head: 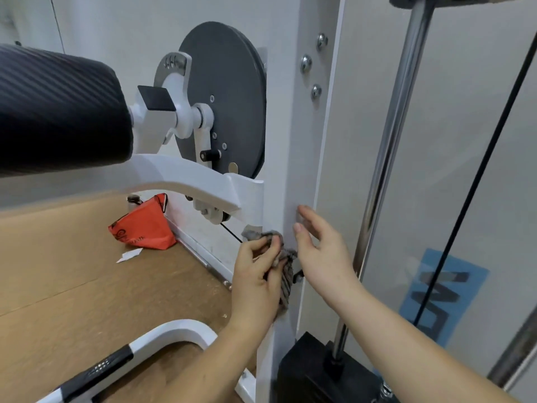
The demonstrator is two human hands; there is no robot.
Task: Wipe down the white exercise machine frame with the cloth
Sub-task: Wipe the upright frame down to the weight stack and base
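Cloth (286, 279) bunched in your left grip (258, 274), clenched round it and pressed to the white frame upright (280, 126) below the arm bracket (244, 193), so the wad bears on the paint. Right grip (319, 251) released, fingers straight at the upright's face, likely bracing you.

A grey striped cloth (286, 274) was gripped in the left hand (258, 274) and pressed against the white frame upright (290, 141). The right hand (319, 248) was held at the same upright, fingers straight. A grey disc (229, 91) was mounted left of the upright, and a chrome rod (389, 135) was seen to its right.
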